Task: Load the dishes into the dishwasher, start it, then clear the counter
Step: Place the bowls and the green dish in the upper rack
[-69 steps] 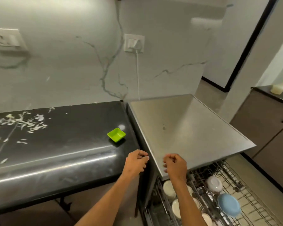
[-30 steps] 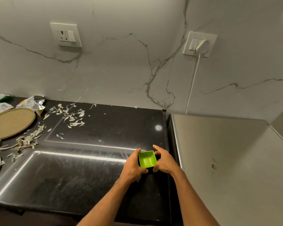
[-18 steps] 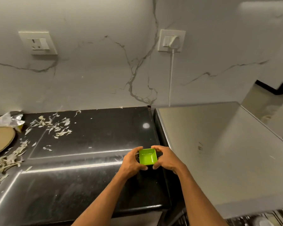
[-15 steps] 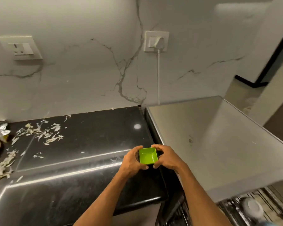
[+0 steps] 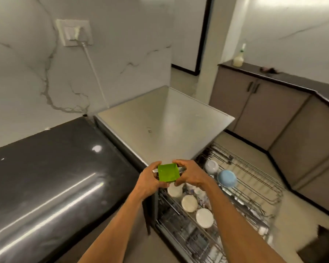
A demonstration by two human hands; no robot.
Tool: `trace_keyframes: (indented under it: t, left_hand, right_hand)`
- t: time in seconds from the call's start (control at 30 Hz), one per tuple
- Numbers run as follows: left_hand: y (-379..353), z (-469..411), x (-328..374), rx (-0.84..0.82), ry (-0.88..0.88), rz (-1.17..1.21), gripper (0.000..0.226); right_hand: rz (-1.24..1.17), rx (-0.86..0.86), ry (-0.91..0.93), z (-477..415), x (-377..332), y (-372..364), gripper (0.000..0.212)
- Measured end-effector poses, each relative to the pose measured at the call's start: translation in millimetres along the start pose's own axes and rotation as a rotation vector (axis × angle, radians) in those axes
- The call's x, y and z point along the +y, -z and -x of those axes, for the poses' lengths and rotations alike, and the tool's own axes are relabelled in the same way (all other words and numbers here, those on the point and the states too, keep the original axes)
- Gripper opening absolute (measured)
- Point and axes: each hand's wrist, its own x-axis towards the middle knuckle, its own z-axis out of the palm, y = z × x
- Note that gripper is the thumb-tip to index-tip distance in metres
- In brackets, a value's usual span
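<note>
Black counter (image 5: 46, 177) is filling the 9 o'clock side, with the steel dishwasher top (image 5: 160, 126) sitting at 12. Both forearms are reaching in from 6 o'clock and converging mid-frame. Left hand (image 5: 147, 182) and right hand (image 5: 192, 175) are both gripping the green square dish (image 5: 168, 172), thumbs and curled fingers clamping its 9 and 3 o'clock edges. Dish is hanging in the air off the dishwasher's front corner, above the pulled-out wire rack (image 5: 254, 186). Blue bowl (image 5: 227, 178) is lying in the rack at 3 o'clock of the right hand.
</note>
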Motion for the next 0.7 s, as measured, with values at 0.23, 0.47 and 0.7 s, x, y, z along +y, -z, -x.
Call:
trace_keyframes:
  t: [0.23, 0.47, 0.7]
  left_hand:
    - [-84.3, -20.9, 34.8, -0.222, -0.038, -0.054, 0.107]
    - [-175.4, -58.2, 64.5, -0.364, -0.009, 0.001, 0.090]
    - [-250.3, -108.6, 87.3, -0.385, 0.104, 0.059, 0.116]
  right_hand:
    - [-0.085, 0.128, -0.106, 58.4, 65.3, 59.5, 0.081]
    - [-0.245, 0.237, -0.203, 80.1, 141.5, 122.6, 0.095]
    - [-0.573, 0.323, -0.226, 77.4, 210.2, 171.9, 0.067]
